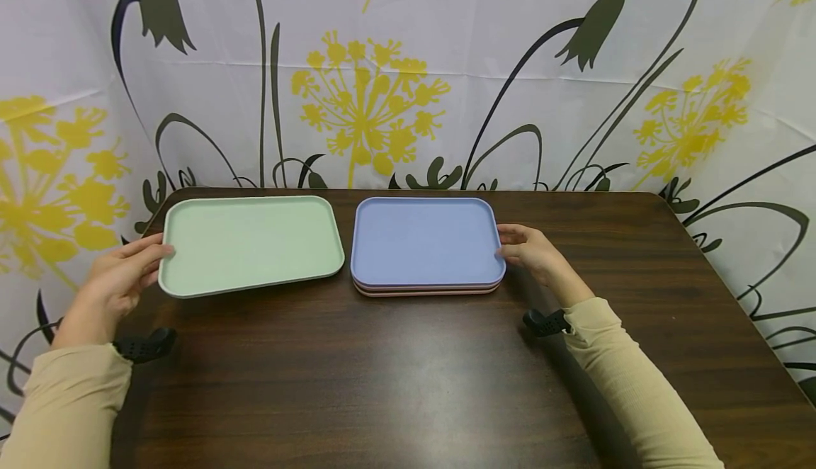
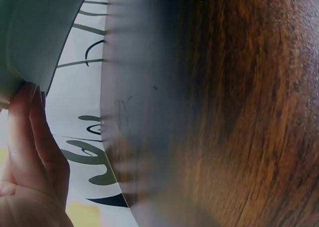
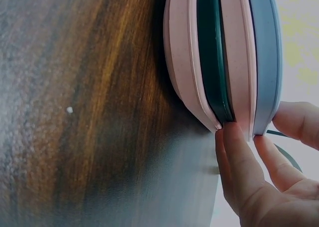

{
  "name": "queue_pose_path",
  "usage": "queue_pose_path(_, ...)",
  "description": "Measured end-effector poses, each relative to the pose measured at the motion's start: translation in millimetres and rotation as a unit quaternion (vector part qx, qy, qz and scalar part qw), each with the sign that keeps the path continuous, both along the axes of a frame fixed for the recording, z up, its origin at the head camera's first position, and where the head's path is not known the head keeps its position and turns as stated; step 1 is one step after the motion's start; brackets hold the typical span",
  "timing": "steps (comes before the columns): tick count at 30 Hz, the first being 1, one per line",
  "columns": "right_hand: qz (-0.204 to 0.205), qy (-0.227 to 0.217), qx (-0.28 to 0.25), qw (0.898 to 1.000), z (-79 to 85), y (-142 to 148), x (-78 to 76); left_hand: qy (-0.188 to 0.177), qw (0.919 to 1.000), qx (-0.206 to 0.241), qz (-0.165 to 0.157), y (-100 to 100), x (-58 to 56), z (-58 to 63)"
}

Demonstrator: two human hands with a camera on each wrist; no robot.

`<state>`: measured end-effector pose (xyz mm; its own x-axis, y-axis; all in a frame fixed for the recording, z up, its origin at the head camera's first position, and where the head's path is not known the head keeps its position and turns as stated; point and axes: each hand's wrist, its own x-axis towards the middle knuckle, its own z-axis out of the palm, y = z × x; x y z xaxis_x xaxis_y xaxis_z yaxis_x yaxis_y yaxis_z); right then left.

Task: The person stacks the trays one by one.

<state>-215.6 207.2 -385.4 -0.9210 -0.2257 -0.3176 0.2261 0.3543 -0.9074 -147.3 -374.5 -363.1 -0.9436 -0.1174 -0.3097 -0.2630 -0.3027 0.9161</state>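
Observation:
My left hand (image 1: 121, 278) pinches the left edge of a pale green rectangular tray (image 1: 251, 246). The thumb lies on the rim and the fingers are beneath it. The left wrist view shows this green tray (image 2: 42, 33) raised off the table. Beside it, a blue tray (image 1: 427, 242) tops a stack. In the right wrist view, pink trays (image 3: 239, 53) and a dark green tray (image 3: 212, 53) lie under the blue one. My right hand (image 1: 538, 256) holds the blue tray's right edge, thumb on top and a fingertip at its underside, while other fingers touch the lower trays' sides.
Both trays are over the far half of a dark wooden table (image 1: 382, 377). A white curtain (image 1: 497, 23) with yellow and dark green flowers hangs behind the table's far edge. Black bands (image 1: 146, 345) are on the wrists.

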Motion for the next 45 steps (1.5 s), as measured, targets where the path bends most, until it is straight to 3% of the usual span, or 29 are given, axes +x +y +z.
queue_pose_path(12, -0.004, 0.004, -0.007, 1.0, 0.4, 0.4, 0.9, 0.006, 0.9979, -0.028, 0.059, 8.8, -0.2, 2.0)
queue_pose_path(18, -0.005, 0.0, -0.007, 1.0, -1.7, 0.8, -0.5, -0.01, 0.9955, -0.054, 0.077, 16.5, -1.2, 4.7)
queue_pose_path(23, -0.002, 0.0, -0.001, 1.0, -1.7, 0.8, -0.8, 0.008, 0.9949, -0.04, 0.092, 22.2, -3.7, 4.8)
queue_pose_path(30, -0.001, -0.001, -0.005, 1.0, -1.5, 0.2, -1.1, 0.022, 0.9951, -0.03, 0.092, 27.8, -7.3, 3.6)
queue_pose_path(45, 0.002, -0.001, -0.013, 1.0, -2.0, 2.0, -0.2, 0.011, 0.9965, -0.03, 0.078, 40.2, -10.4, 1.6)
